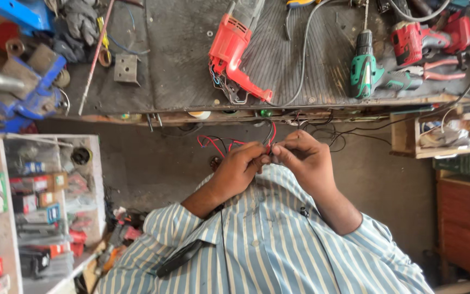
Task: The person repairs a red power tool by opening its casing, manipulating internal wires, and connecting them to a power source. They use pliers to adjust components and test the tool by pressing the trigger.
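From the head view, I am looking down at both hands meeting in front of my striped shirt (267, 245). My left hand (239, 170) is pinching the red and black wires (213, 142) closed between its fingertips, and my right hand (305, 158) is gripping the same bundle just beside it. To do this well, I judge I should be keeping the bare ends tight and aligned, twisting with small turns. The wires are running between the hands up toward the bench (180, 60), below the red drill (234, 49).
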The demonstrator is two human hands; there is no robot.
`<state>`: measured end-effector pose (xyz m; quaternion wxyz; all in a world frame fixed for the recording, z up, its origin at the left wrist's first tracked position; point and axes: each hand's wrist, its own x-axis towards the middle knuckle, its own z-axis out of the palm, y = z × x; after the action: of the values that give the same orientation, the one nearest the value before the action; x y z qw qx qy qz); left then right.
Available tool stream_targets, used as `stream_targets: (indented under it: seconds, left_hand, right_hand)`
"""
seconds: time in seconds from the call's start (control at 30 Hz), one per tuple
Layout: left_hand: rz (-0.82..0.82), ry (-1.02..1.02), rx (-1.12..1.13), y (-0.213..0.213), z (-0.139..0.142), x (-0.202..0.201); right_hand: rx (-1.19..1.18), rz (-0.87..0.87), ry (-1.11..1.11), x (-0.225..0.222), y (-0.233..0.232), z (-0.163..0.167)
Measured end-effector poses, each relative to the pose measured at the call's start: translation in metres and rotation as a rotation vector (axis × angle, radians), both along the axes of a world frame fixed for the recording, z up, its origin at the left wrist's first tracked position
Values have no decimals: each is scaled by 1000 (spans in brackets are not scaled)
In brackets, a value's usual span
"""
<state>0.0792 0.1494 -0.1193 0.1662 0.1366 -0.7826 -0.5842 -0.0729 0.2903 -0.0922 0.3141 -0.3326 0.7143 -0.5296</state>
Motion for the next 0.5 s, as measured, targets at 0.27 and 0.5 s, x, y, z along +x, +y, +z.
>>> stream_targets:
  seconds: [0.27, 0.5]
  left_hand:
    - [20, -17, 25, 53, 3, -97]
    - [26, -53, 95, 98, -31, -185]
  right_hand:
    - [-87, -23, -778, -106, 35, -29]
    - [-303, 62, 448, -204, 101, -68]
